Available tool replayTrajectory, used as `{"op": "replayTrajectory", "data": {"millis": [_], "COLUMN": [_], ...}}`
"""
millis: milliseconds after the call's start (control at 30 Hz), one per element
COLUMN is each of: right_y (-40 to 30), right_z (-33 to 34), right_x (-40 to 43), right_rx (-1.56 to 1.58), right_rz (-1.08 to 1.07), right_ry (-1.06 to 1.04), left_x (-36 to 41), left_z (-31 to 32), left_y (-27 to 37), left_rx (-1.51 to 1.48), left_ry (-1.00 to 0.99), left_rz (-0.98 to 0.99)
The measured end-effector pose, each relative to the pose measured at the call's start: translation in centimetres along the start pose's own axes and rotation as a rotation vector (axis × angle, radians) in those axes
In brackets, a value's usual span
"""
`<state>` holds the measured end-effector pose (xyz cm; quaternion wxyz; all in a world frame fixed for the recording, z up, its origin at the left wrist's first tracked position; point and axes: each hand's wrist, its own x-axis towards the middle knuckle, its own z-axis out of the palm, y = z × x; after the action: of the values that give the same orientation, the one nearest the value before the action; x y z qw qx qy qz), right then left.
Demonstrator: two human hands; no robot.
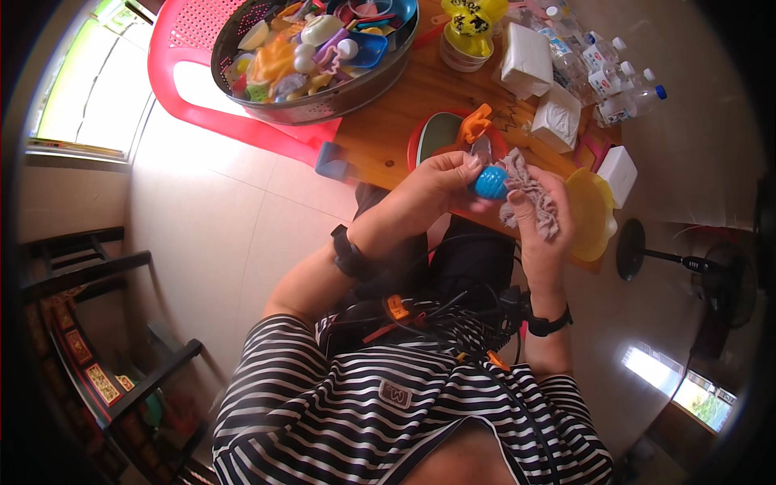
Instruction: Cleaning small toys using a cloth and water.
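Near the table's front edge, my left hand (450, 173) pinches a small shiny blue ribbed plastic piece (491, 182) between thumb and fingers. My right hand (551, 209) grips a crumpled greyish-pink cloth (532, 203), its thumb close against the blue piece. Just beyond my hands stands a red dish (414, 142) with a grey-green oval piece (438, 138) in it. An orange plastic toy piece (476, 123) and a translucent piece (482, 147) also show there; my left fingers partly hide that area.
A large metal basin (339, 103) of mixed plastic toys rests on a pink plastic chair (182, 112). On the wooden table (379, 142) are several water bottles (624, 106), tissue packs (526, 59), a tub (465, 57) with a yellow bag and a scalloped yellow dish (589, 212). A fan (697, 264) stands right.
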<state>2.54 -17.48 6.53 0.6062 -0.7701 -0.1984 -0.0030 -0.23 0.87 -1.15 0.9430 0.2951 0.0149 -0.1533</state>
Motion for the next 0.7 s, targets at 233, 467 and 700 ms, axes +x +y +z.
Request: {"op": "replayTrajectory", "data": {"millis": [233,467,700], "right_y": [0.8,1.0,1.4], "right_z": [-0.1,-0.4,0.0], "right_x": [-0.4,0.0,-0.6], "right_rx": [0.08,-0.226,-0.599], "right_rz": [0.132,-0.223,-0.474], "right_ry": [-0.028,0.09,-0.029], "left_x": [-0.3,0.0,-0.1], "left_z": [0.6,0.8,0.8], "left_y": [0.0,-0.6,-0.5], "left_rx": [0.024,0.027,-0.031], "left_ry": [-0.044,0.017,-0.028], "left_rz": [-0.048,0.01,-0.007]}}
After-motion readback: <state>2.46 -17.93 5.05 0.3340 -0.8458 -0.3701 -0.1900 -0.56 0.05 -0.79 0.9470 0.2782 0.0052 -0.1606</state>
